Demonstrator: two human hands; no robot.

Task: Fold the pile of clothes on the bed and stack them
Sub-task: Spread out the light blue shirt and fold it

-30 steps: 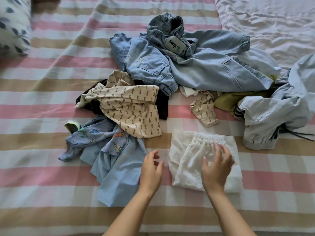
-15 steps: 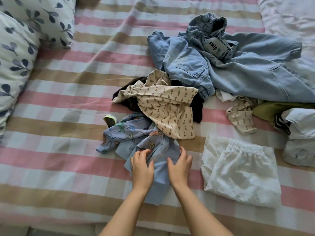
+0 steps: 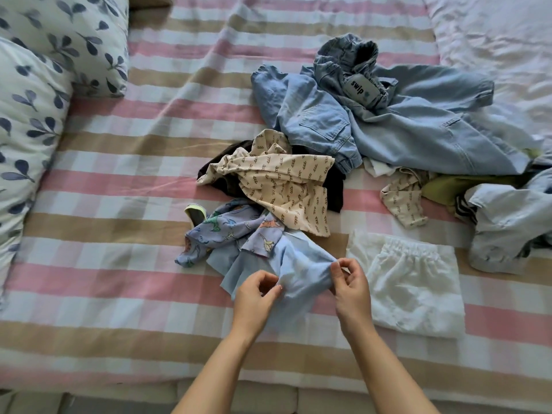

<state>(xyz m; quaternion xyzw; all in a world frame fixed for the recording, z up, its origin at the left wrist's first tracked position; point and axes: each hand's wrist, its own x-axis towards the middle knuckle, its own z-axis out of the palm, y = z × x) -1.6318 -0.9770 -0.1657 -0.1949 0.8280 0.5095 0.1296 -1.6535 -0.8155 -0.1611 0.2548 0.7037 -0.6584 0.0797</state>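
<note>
A light blue garment (image 3: 301,270) lies crumpled near the bed's front edge. My left hand (image 3: 255,297) pinches its lower left edge and my right hand (image 3: 351,286) pinches its right edge, lifting the cloth slightly. A dinosaur-print piece (image 3: 227,231) joins it on the left. Behind sit a cream patterned top (image 3: 283,186) over dark cloth, and a heap of pale denim clothes (image 3: 403,127). A folded white garment (image 3: 412,279) lies flat to the right of my hands.
The bed has a pink, tan and white checked sheet (image 3: 119,204). Two leaf-print pillows (image 3: 35,100) fill the left side. A white quilt (image 3: 493,34) lies at the back right. A pale blue shirt (image 3: 507,222) and olive cloth (image 3: 454,186) sit at the right edge.
Both hands left the folded white garment and moved left to the light blue garment, which they now pinch and lift. The view has swung left, showing the pillows.
</note>
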